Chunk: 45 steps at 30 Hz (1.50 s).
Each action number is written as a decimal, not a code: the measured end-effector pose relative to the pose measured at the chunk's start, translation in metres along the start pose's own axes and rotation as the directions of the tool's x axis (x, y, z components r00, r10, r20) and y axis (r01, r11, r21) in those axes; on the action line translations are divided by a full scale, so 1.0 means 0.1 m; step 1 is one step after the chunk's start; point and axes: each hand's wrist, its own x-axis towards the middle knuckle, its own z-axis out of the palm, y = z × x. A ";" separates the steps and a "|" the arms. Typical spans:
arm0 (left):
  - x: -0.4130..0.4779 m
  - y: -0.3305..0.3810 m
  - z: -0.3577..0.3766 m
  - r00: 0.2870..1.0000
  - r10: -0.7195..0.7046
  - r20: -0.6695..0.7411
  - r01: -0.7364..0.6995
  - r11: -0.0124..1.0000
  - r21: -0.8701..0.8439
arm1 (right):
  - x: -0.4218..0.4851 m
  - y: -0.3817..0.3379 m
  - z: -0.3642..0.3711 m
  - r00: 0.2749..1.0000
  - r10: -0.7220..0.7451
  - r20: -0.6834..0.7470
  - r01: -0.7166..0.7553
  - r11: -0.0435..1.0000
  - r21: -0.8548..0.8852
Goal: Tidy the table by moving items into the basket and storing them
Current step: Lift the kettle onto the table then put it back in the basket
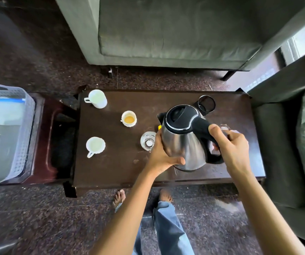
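Observation:
A steel kettle point(184, 142) with a black lid and handle stands at the right of the dark wooden table point(114, 168). My right hand point(230, 146) grips its black handle. My left hand point(163, 157) is wrapped around its steel body. A clear glass point(148, 141) stands just left of the kettle. Three white cups are on the table's left half: one at the back point(96, 98), one holding tea point(128, 119), one nearer me point(95, 145). A black mesh holder point(206, 104) stands behind the kettle. The grey basket point(22, 129) sits at far left.
The basket rests on a reddish stool point(45, 144) left of the table. A grey sofa point(175, 34) stands behind the table and a dark armchair point(286, 144) with a cushion is at the right. My feet and jeans are below the table's near edge.

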 end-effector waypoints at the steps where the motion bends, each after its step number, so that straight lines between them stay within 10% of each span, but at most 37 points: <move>1: 0.00 -0.08 0.05 1.000 -0.017 -0.005 0.017 0.999 -0.034 | 0.00 0.04 -0.02 1.000 0.001 0.012 0.000 1.000 -0.019; 13: -0.10 -0.66 0.27 0.986 -0.165 -0.034 0.149 0.946 -0.286 | 0.06 0.16 0.12 0.982 0.002 0.190 0.027 0.988 -0.152; 45: -0.22 -0.93 0.18 0.915 -0.353 -0.194 0.304 0.921 -0.243 | 0.20 -0.15 0.61 0.925 0.059 0.374 0.082 0.933 -0.351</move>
